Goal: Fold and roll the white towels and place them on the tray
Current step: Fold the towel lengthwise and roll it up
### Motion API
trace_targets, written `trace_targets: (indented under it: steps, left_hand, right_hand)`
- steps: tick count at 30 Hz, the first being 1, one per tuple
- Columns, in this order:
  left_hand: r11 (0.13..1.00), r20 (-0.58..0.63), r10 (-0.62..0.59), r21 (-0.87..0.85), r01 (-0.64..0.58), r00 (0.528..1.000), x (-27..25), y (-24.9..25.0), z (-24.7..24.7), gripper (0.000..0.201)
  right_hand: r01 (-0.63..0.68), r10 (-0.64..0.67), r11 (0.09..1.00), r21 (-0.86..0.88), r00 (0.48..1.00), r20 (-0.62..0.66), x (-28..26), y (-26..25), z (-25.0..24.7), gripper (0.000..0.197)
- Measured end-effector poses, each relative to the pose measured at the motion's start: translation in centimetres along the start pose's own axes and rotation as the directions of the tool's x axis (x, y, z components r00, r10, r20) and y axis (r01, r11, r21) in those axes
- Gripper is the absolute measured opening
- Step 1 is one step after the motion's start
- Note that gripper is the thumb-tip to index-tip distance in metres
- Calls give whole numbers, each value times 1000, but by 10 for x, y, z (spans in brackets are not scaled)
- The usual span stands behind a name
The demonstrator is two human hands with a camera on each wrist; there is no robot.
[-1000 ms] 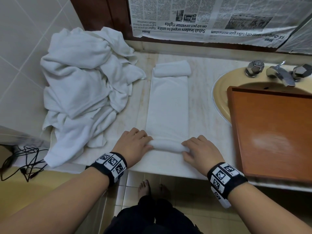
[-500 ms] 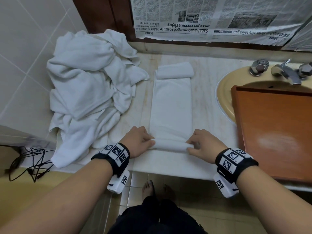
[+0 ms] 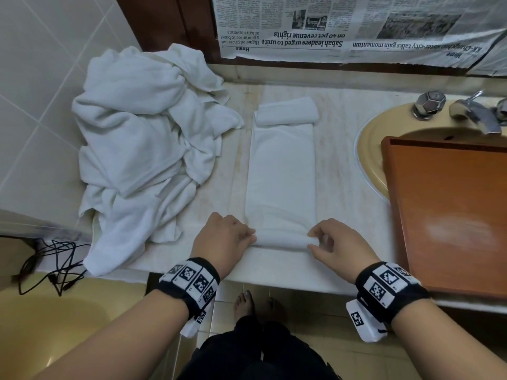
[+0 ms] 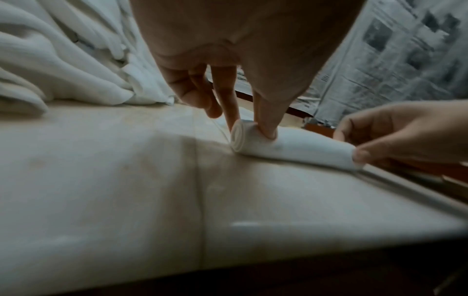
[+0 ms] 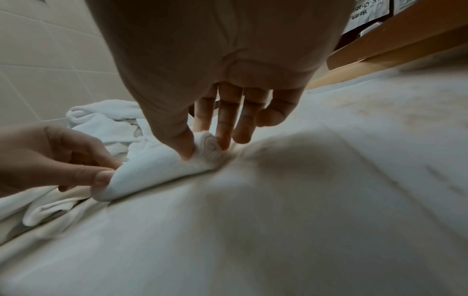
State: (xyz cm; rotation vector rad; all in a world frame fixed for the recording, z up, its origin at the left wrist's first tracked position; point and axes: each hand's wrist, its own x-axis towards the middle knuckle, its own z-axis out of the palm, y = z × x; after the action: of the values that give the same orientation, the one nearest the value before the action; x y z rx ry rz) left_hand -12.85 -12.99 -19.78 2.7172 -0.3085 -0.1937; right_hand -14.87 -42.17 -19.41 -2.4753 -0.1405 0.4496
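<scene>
**Towel partly rolled at near desk edge, both hands on the roll**

Folded white towel laid lengthwise on the desk, near end wound into a short roll. Left hand at the roll's left end, thumb and fingers pinching it; spiral of layers visible at that end in the left wrist view. Right hand at the roll's right end, thumb and fingers clamped on either side of the cloth. Flat, unrolled length extending away beyond the fingers. Small rolled towel lying crosswise at the strip's far end, touching it. Heap of loose white towels left of the left fingers, against the tiled wall. Orange-brown tray right of the right fingers, resting over the yellow sink. Chrome tap beyond the tray. Newspaper fixed upside down along the far wall. Black cables below the desk's left end.
</scene>
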Motion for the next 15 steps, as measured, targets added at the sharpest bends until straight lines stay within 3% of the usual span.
trace_targets:
  steps: [2, 4, 10, 15]
  left_hand:
    - [985, -85, 151, 100, -142, 985, -8, -4, 5, 15]
    - [966, -91, 234, 129, -222, 968, -12, -6, 5, 23]
    - [970, -10, 226, 95, -224, 974, 0, -9, 0, 25]
    - [941, 25, 323, 96, -324, 946, 12, -17, -3, 26]
  right_hand:
    - [-7, 7, 1000, 17, 1000, -23, -1, 2, 2, 20]
    - [-26, 27, 999, 36, 999, -28, -1, 2, 3, 20]
    - [-143, 145, 979, 145, 989, -5, 3, 1, -1, 14]
    - [-222, 218, 949, 226, 975, 44, 8, -1, -6, 9]
